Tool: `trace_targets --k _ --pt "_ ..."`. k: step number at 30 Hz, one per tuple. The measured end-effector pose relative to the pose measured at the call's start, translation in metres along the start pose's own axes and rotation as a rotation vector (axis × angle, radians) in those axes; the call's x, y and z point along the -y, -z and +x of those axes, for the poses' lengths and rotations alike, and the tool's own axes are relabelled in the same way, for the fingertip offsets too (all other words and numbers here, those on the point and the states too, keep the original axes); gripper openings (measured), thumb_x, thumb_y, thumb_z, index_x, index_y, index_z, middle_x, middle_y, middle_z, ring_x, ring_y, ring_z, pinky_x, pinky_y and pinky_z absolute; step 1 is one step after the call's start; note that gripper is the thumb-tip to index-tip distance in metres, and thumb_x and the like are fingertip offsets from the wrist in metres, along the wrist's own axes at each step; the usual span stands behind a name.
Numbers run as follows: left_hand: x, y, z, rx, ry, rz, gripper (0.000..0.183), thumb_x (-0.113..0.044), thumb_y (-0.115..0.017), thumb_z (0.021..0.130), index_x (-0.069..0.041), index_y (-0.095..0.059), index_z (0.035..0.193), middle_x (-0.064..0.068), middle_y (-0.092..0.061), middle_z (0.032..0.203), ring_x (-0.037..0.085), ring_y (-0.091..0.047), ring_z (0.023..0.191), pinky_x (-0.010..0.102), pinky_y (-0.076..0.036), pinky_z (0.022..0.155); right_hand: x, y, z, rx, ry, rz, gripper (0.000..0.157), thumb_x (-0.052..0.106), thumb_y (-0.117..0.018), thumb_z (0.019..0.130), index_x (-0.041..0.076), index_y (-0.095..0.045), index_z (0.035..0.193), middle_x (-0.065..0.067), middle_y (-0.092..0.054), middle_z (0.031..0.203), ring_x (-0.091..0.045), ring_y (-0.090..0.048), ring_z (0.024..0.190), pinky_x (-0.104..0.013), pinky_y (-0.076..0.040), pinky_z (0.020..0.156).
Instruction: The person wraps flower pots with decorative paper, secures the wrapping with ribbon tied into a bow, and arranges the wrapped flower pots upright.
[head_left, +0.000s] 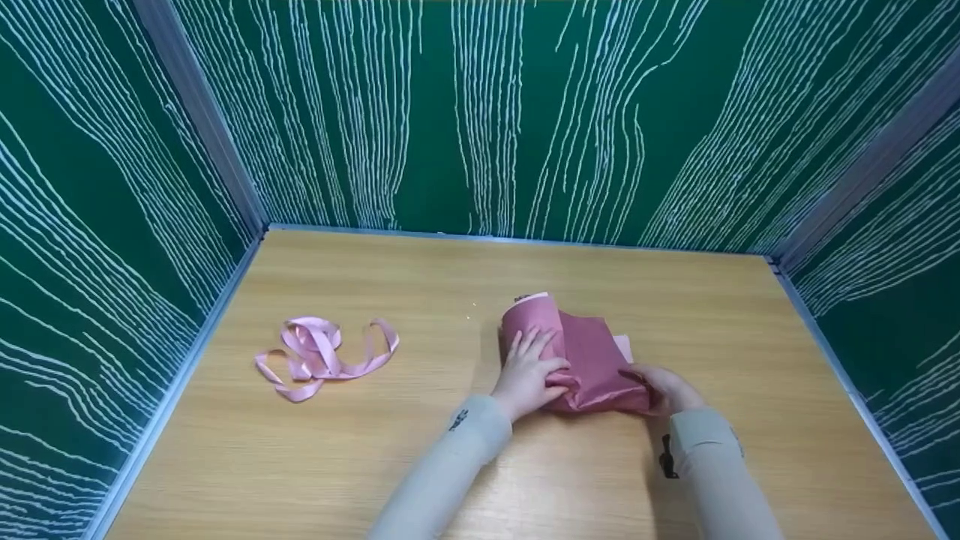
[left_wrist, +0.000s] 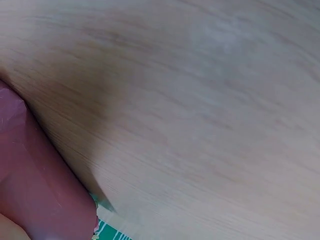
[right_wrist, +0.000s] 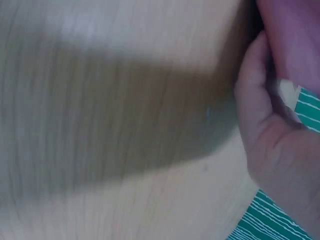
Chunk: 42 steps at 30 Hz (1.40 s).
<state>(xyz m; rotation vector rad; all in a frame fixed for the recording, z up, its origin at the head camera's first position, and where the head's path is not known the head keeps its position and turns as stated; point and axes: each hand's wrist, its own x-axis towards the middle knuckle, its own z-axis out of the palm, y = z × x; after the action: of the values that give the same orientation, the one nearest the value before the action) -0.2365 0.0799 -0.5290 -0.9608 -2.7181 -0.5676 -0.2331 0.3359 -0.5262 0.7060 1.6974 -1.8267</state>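
A dusky-pink sheet of wrapping paper [head_left: 600, 360] lies partly rolled on the table, its left side forming a thick tube. My left hand [head_left: 528, 375] rests over that tube with fingers spread across it. At the paper's right edge, my right hand [head_left: 667, 386] grips the loose flap; its thumb and fingers run along the edge in the right wrist view. A paler pink corner [head_left: 623, 348] sticks out behind the flap. In the left wrist view the rolled paper [left_wrist: 42, 175] fills the lower left, with small green and pink bits at its far end. The roll's contents are mostly hidden.
A loose, looped pink satin ribbon [head_left: 319, 352] lies on the wooden table [head_left: 375, 277] to the left. Green walls with white wavy lines [head_left: 431, 135] enclose the table at the back and both sides, with metal strips along the edges.
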Motion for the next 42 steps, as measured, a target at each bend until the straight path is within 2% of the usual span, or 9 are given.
trace_targets --k 5,13,17,20,23,27,31,35,42 --pt "-0.001 0.000 0.002 0.031 0.006 -0.002 0.035 -0.045 -0.070 0.080 -0.028 -0.068 0.110 0.006 -0.035 0.152 0.033 -0.025 0.142 0.053 -0.017 0.116 0.001 -0.008 0.005 -0.095 -0.062 0.060 0.033 0.016 -0.068 0.086 0.001 -0.048 0.107 -0.006 -0.067 0.070 -0.017 -0.068 0.066 -0.033 -0.058 0.076" --pt "0.000 0.002 0.002 0.053 0.022 0.001 0.035 -0.045 -0.070 0.080 -0.028 -0.068 0.111 0.006 -0.033 0.152 0.033 -0.024 0.142 0.053 -0.016 0.116 0.003 -0.011 0.007 -0.105 -0.057 -0.062 0.062 0.018 -0.073 0.082 -0.009 -0.041 0.127 -0.001 -0.065 0.071 -0.012 -0.065 0.065 -0.024 -0.056 0.071" --pt "0.000 0.002 0.001 0.066 0.030 0.006 0.035 -0.047 -0.068 0.081 -0.030 -0.067 0.112 0.005 -0.032 0.153 0.031 -0.023 0.143 0.052 -0.015 0.117 0.002 -0.010 0.003 -0.079 -0.065 -0.084 0.076 0.022 -0.073 0.082 -0.008 -0.032 0.138 -0.003 -0.067 0.077 -0.014 -0.066 0.072 -0.028 -0.056 0.077" --pt "0.000 0.002 0.001 0.073 0.037 0.001 0.035 -0.047 -0.067 0.082 -0.030 -0.067 0.113 0.005 -0.031 0.153 0.031 -0.022 0.143 0.051 -0.014 0.117 0.002 -0.010 0.001 -0.035 -0.060 -0.097 0.070 0.020 -0.071 0.083 -0.007 -0.033 0.136 -0.007 -0.067 0.081 -0.018 -0.067 0.076 -0.035 -0.056 0.082" --pt "0.001 0.001 0.001 0.062 0.031 -0.005 0.035 -0.046 -0.067 0.082 -0.030 -0.067 0.112 0.005 -0.032 0.153 0.031 -0.023 0.143 0.051 -0.014 0.117 0.003 -0.008 -0.001 0.008 -0.036 -0.097 0.048 0.016 -0.068 0.086 -0.005 -0.043 0.121 -0.006 -0.067 0.080 -0.016 -0.067 0.074 -0.033 -0.057 0.081" --pt "0.002 0.000 0.000 0.026 0.010 0.006 0.034 -0.046 -0.069 0.081 -0.029 -0.068 0.110 0.006 -0.035 0.151 0.032 -0.026 0.142 0.052 -0.017 0.116 0.006 -0.001 -0.002 0.212 0.019 -0.024 0.009 0.003 -0.052 0.093 0.000 -0.057 0.098 -0.006 -0.069 0.082 -0.014 -0.068 0.078 -0.028 -0.056 0.083" --pt "0.002 -0.001 -0.001 0.016 0.004 0.015 0.035 -0.047 -0.070 0.079 -0.030 -0.067 0.110 0.006 -0.035 0.151 0.032 -0.027 0.141 0.052 -0.017 0.116 0.007 0.007 -0.004 0.374 0.058 0.018 0.023 -0.009 -0.042 0.091 0.001 -0.063 0.090 -0.008 -0.070 0.087 -0.016 -0.069 0.085 -0.027 -0.054 0.087" --pt "0.003 -0.001 -0.001 0.029 0.018 0.010 0.035 -0.047 -0.069 0.080 -0.031 -0.067 0.111 0.005 -0.034 0.152 0.032 -0.025 0.142 0.052 -0.015 0.117 0.008 0.007 -0.006 0.245 0.028 -0.034 0.007 -0.003 -0.055 0.089 0.001 -0.057 0.093 -0.006 -0.067 0.086 -0.017 -0.068 0.082 -0.031 -0.054 0.087" --pt "0.003 -0.002 -0.001 0.044 0.024 -0.004 0.035 -0.046 -0.070 0.080 -0.030 -0.067 0.111 0.005 -0.033 0.152 0.032 -0.024 0.142 0.051 -0.014 0.117 0.006 0.004 -0.007 0.104 -0.008 -0.104 0.015 0.012 -0.063 0.089 0.005 -0.053 0.097 -0.003 -0.065 0.082 -0.015 -0.066 0.079 -0.039 -0.054 0.089"
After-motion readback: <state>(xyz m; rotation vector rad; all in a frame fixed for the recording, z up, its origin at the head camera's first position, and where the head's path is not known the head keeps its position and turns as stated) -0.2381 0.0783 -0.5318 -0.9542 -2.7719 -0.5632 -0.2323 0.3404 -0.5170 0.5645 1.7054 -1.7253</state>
